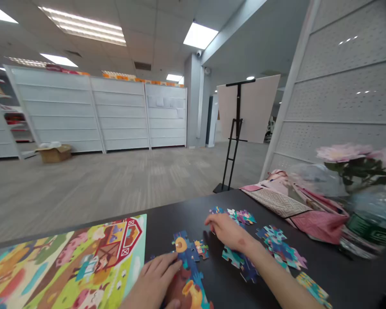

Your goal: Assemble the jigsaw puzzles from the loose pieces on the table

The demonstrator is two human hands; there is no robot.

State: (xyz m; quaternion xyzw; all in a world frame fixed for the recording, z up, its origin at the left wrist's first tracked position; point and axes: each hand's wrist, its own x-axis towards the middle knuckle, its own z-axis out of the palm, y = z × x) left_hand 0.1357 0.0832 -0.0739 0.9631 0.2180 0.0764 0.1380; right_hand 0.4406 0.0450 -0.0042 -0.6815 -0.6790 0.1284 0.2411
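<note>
My left hand (159, 277) lies flat, fingers stretched, against the left edge of a partly joined jigsaw puzzle (193, 274) in blue, brown and yellow. The hand covers part of that puzzle. My right hand (227, 231) is above the dark table among loose jigsaw pieces, its fingers loosely bent and pointing left. Its fingertips' undersides are hidden, and I see nothing held. Beyond it lie colourful pieces (242, 216); below the wrist are teal and dark blue pieces (234, 257). A small piece group (201, 249) touches or nearly touches the joined part's right side.
A farm picture board (93, 262) covers the table's left side. More blue pieces (278, 244) and a yellow-teal group (313, 289) lie right of my forearm. Further right are a pink patterned bag (296, 206), a water bottle (369, 227) and pink flowers (347, 154).
</note>
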